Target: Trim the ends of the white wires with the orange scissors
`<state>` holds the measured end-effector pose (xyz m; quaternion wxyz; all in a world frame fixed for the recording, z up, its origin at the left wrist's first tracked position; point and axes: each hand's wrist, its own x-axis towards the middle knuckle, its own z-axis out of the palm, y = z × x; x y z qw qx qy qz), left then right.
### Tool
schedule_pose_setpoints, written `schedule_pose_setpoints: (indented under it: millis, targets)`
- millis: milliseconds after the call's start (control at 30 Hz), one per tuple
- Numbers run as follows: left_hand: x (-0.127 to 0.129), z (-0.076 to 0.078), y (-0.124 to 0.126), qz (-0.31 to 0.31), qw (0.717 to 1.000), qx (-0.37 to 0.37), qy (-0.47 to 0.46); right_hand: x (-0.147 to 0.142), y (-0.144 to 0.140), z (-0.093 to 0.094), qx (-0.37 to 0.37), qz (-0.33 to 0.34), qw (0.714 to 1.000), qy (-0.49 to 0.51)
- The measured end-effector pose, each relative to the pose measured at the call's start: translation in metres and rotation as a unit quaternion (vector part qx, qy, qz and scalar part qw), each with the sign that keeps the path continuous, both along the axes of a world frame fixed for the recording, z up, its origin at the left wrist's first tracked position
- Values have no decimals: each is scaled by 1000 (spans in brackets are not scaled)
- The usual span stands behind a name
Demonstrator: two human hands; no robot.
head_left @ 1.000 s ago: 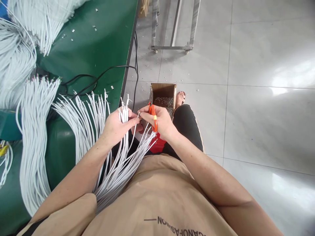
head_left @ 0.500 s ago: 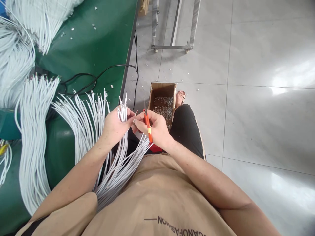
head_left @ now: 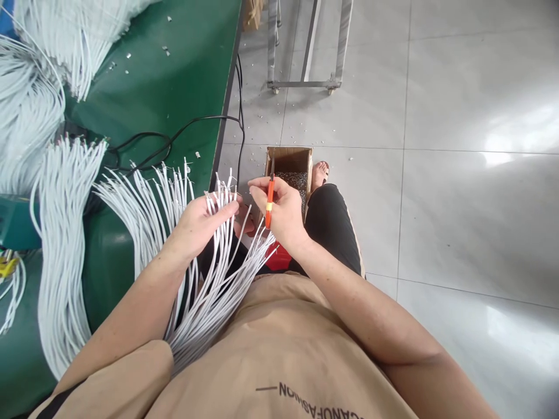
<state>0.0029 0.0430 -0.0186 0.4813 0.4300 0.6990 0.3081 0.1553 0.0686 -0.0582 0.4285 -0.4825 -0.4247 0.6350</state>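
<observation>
My left hand [head_left: 196, 224] grips a bundle of white cables [head_left: 218, 256] near their stripped ends, which fan upward at the table's edge. The cables trail down across my lap. My right hand [head_left: 283, 212] holds an orange-handled cutter [head_left: 269, 202], its tip pointing up over a small cardboard box [head_left: 289, 156] of metal and wire scraps on the floor. The two hands are close together, a few centimetres apart, and a red object [head_left: 279, 259] shows under my right wrist.
A green table [head_left: 174, 75] at left carries several heaps of white cables [head_left: 61, 233] and a black cord [head_left: 174, 137]. A metal trolley frame [head_left: 305, 81] stands on the grey tiled floor. My sandalled foot [head_left: 320, 170] is beside the box.
My right hand has lifted the cutter away from the cable ends and up over the box. My left hand has spread the cable ends slightly.
</observation>
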Motion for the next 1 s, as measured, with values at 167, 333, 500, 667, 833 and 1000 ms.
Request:
schedule_pose_setpoints:
  millis: [167,333,500,667,833,1000]
  targets:
    - [2,1,2,7,999,24,-33,3,8,6,-60,84,992,70]
    - [5,2,2,11,997,6,-75,5,15,8,-104,154,969,161]
    - [6,3,2,37,993,-4,-109,7,12,5,-85,176,972,129]
    - [8,6,3,59,992,-7,-114,11,11,-3,68,166,964,-195]
    - [7,4,2,48,997,22,-58,13,12,-1,189,245,858,-409]
    - [6,1,0,38,997,65,16,17,15,14,190,288,806,-480]
